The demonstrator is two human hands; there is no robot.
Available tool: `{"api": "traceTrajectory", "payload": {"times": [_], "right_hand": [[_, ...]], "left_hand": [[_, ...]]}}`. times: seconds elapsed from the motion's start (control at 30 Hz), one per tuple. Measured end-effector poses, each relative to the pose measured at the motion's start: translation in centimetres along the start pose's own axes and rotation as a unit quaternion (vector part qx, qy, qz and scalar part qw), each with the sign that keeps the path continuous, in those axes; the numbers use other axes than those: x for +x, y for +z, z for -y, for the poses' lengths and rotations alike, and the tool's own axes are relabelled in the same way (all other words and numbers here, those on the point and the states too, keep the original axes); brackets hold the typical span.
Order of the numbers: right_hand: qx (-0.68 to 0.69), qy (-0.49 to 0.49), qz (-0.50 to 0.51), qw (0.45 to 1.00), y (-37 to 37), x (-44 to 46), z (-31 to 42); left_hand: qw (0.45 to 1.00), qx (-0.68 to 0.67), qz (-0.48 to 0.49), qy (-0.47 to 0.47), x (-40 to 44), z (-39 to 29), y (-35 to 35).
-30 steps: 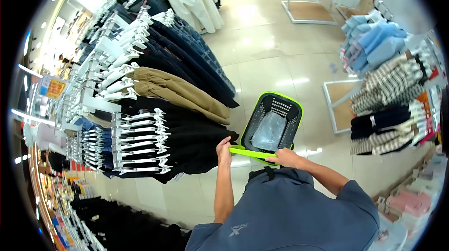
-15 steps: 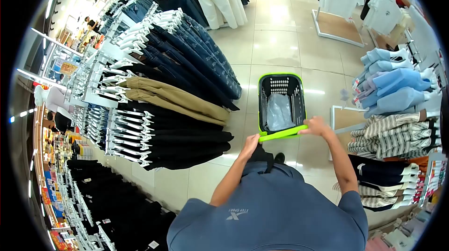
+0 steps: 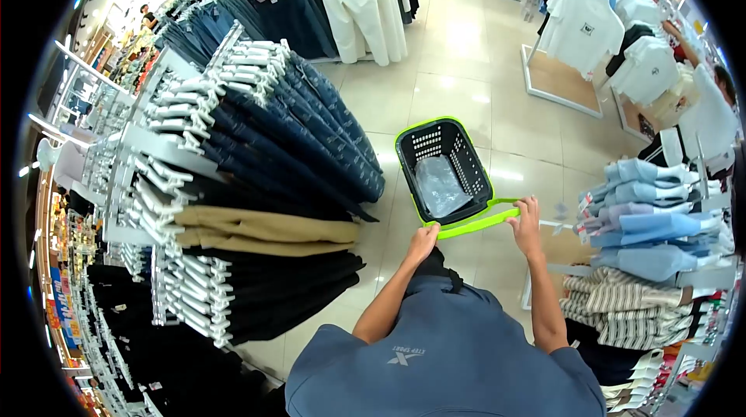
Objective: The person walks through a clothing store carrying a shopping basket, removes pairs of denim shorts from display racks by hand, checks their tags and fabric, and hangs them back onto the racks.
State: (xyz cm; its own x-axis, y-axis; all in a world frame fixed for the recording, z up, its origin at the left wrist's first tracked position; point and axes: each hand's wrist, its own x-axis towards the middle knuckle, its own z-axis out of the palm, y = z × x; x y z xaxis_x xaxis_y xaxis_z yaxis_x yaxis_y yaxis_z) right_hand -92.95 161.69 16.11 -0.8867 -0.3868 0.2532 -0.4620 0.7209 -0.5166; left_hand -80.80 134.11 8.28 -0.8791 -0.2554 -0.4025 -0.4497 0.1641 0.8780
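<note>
A black shopping basket (image 3: 480, 172) with a bright green rim is in front of me over the tiled floor, tilted a little to the left. Inside it lies a grey item in clear plastic (image 3: 443, 186). Its green handle (image 3: 475, 224) crosses the near side of the basket. My left hand (image 3: 423, 244) is closed around the handle's left end. At the right end, my right hand (image 3: 528, 228) is closed on the handle, thumb towards the middle. Whether the basket touches the floor, I cannot tell.
To my left stands a rack of hanging trousers: dark jeans (image 3: 299, 137), khaki trousers (image 3: 268, 230) and black trousers (image 3: 287, 289). White trousers (image 3: 359, 5) hang ahead. Light blue shirts (image 3: 649, 219) and striped shirts (image 3: 625, 296) hang on the right. White T-shirts (image 3: 583, 24) stand further along the tiled aisle (image 3: 443, 52).
The basket has swung slightly left and turned anticlockwise, and its handle has shifted. My right hand has come a little lower. The racks have shifted in view as I moved.
</note>
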Motion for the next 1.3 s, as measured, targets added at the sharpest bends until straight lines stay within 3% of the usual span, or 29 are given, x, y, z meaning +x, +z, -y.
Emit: {"api": "traceTrajectory", "payload": {"times": [0.13, 0.37, 0.47, 0.57, 0.8, 1.0, 1.3], "right_hand": [[0.026, 0.068, -0.016, 0.997, 2.6, 4.5, -1.8], [0.133, 0.033, 0.073, 0.988, 5.1, 16.0, -1.3], [0.156, 0.044, 0.05, 0.985, 7.2, 19.4, -0.2], [0.143, 0.084, -0.035, 0.985, 9.8, 21.5, 0.4], [0.159, 0.096, -0.174, 0.967, 11.9, 26.4, -1.2], [0.179, 0.041, -0.15, 0.972, 12.6, 34.5, -3.9], [0.17, -0.002, 0.006, 0.985, 13.5, 49.6, -8.0]], "left_hand": [[0.998, 0.062, 0.01, 0.002, 4.8, -4.2, -1.8], [0.999, -0.029, 0.031, 0.016, 11.5, -4.2, -5.4], [0.999, -0.051, 0.005, 0.017, 14.1, -2.3, -6.4], [0.999, -0.051, 0.004, 0.0, 15.2, -5.2, -7.7], [0.998, -0.061, 0.026, 0.0, 19.0, -5.5, -5.1], [0.998, -0.039, 0.006, -0.045, 23.4, -10.5, -5.0], [0.989, -0.071, -0.087, -0.099, 32.3, -14.4, -0.5]]}}
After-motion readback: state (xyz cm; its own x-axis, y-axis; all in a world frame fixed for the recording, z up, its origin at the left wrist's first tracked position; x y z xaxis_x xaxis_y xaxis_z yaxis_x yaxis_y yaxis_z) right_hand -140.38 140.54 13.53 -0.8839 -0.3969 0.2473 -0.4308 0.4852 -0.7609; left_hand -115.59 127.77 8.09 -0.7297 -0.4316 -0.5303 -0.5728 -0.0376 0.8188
